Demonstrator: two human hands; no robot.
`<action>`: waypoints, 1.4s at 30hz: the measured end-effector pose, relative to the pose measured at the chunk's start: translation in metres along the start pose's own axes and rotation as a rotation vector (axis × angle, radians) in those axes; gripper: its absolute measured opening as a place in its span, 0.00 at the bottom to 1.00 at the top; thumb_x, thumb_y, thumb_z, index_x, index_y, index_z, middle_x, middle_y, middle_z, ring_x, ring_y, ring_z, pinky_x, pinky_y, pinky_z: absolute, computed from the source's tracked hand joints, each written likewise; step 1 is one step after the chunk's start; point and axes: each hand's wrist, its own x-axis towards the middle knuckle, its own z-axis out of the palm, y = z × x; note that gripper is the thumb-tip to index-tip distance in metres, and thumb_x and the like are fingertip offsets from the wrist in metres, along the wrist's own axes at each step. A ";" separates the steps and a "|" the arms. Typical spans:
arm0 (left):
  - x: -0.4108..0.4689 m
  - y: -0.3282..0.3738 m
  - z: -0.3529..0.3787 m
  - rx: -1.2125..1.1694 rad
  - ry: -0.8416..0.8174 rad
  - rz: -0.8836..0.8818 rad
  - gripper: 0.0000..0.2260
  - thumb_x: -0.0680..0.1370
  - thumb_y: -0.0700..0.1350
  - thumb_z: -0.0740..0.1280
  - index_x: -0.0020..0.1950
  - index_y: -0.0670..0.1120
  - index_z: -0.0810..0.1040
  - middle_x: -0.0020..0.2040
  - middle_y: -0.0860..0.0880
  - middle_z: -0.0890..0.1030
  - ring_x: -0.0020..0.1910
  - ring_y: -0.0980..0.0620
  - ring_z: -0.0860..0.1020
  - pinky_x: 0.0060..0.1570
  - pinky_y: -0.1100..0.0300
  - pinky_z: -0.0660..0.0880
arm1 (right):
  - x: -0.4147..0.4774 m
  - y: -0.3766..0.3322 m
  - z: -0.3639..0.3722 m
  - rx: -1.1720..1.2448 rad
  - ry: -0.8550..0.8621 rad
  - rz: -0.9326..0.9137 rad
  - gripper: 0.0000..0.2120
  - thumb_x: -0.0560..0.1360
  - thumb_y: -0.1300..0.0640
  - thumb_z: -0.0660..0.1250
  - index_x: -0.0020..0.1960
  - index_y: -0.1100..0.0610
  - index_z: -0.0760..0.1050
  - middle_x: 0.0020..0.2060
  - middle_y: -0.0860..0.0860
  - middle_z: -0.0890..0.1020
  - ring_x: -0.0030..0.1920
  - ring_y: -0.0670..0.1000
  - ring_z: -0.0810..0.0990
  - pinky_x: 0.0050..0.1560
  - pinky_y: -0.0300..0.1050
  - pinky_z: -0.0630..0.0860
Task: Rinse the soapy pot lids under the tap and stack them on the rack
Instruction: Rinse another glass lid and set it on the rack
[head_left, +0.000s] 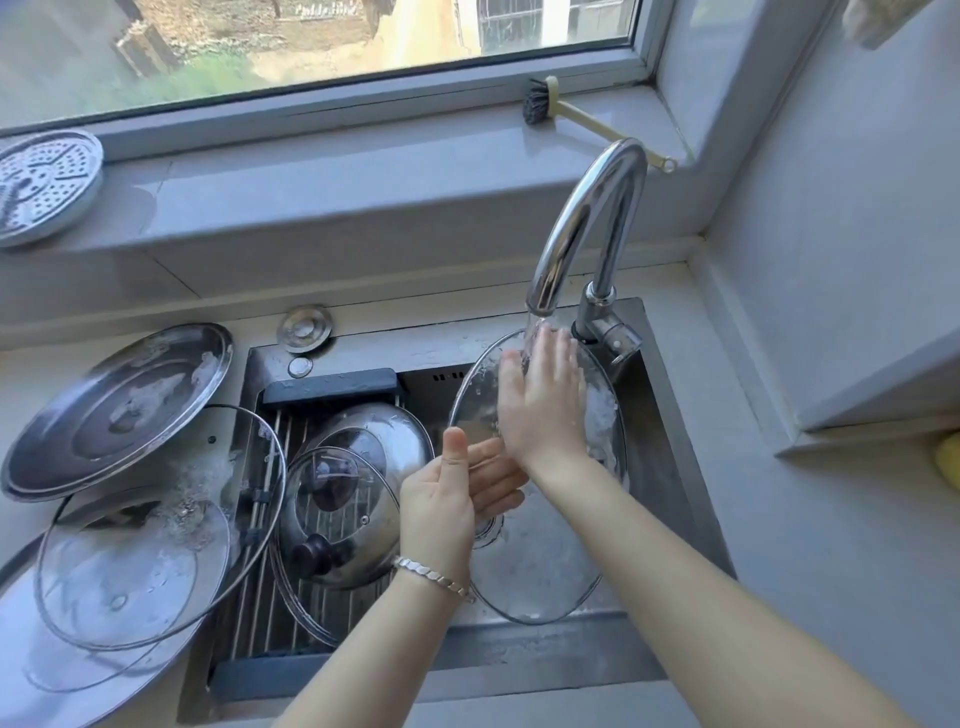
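The glass lid (540, 519) stands tilted in the sink (670, 447) under the running tap (587, 223). The left hand (447, 499) grasps its left edge, thumb on the rim; the right hand (540, 400) lies flat and open on the glass, holding nothing. I judge the lid stiff, breakable and slippery from foam, safest held by the metal rim. No brand or writing is readable.

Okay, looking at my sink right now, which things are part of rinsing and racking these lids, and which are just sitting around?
Part of the job:
- glass lid under the tap, held by left hand, rubbed by right hand
- soapy lids stacked on the counter at left
- rack over the sink, rinsed lids on it

Just lying about:
- dish brush on the sill
- perforated steamer plate on the sill
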 end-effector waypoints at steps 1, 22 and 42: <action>0.002 0.000 -0.001 -0.005 0.040 0.000 0.20 0.78 0.52 0.56 0.39 0.40 0.79 0.27 0.48 0.82 0.27 0.52 0.81 0.27 0.62 0.79 | -0.011 -0.003 0.004 -0.045 -0.016 -0.071 0.32 0.79 0.41 0.40 0.76 0.57 0.38 0.76 0.53 0.39 0.75 0.49 0.36 0.74 0.45 0.34; 0.003 0.006 -0.022 -0.071 0.114 -0.026 0.21 0.78 0.55 0.55 0.44 0.38 0.76 0.32 0.43 0.84 0.32 0.47 0.84 0.32 0.58 0.81 | 0.040 0.023 -0.006 0.049 -0.329 0.045 0.32 0.80 0.41 0.47 0.76 0.55 0.41 0.76 0.52 0.40 0.76 0.50 0.37 0.74 0.51 0.38; 0.030 0.023 -0.032 -0.396 0.244 -0.012 0.24 0.79 0.60 0.51 0.47 0.41 0.74 0.32 0.47 0.84 0.33 0.52 0.84 0.31 0.63 0.80 | -0.062 0.047 0.024 -0.164 -0.074 -0.499 0.32 0.78 0.40 0.39 0.75 0.57 0.40 0.75 0.51 0.42 0.75 0.44 0.36 0.73 0.42 0.35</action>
